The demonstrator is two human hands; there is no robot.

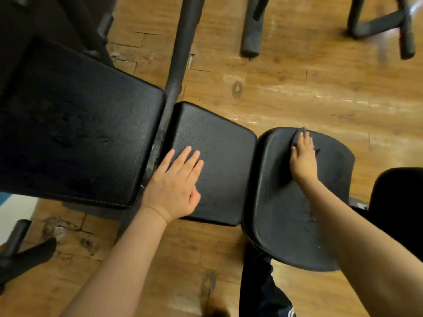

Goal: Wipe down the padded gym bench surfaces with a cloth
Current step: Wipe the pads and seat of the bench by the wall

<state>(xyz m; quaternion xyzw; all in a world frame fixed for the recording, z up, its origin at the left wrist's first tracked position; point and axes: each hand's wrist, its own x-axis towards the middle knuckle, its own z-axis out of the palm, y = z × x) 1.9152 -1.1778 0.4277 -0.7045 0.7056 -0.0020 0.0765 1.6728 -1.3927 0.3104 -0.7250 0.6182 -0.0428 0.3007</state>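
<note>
A black padded gym bench runs across the view in three parts: a large back pad (75, 138) on the left, a square middle pad (224, 161), and a rounded end pad (286, 225) on the right. My left hand (176, 186) lies flat with straight fingers on the middle pad's left side. My right hand (302, 156) presses a dark grey cloth (297, 135) onto the far edge of the rounded pad; the hand covers most of the cloth.
Wooden plank floor (297, 88) lies all around, worn at the lower left. A black frame bar (180, 46) runs back between the pads. Other black equipment legs (251, 30) stand at the top right. A black padded shape (398, 202) sits at the right edge.
</note>
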